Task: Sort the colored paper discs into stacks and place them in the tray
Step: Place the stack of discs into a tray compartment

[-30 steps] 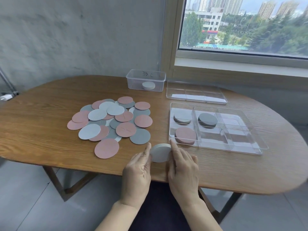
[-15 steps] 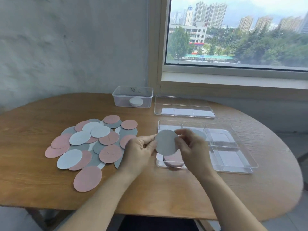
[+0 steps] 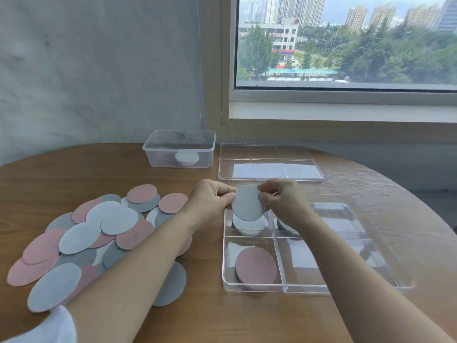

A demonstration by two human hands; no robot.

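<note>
A stack of light grey-blue discs is tilted on edge between my two hands. My left hand pinches its left rim and my right hand grips its right rim. They hold it just above the back left compartment of the clear tray, where a pale stack lies. A pink stack fills the front left compartment. A dark grey stack shows partly behind my right wrist. Loose pink, grey and pale discs lie spread on the table at the left.
A clear tub with a white disc stack stands at the back by the wall. The tray's clear lid lies flat beside it. The round wooden table curves away at the right, and a window is behind.
Both hands lifted the pale stack from the table's front edge, turned it on edge and carried it forward over the tray's back left compartment. The camera moved closer.
</note>
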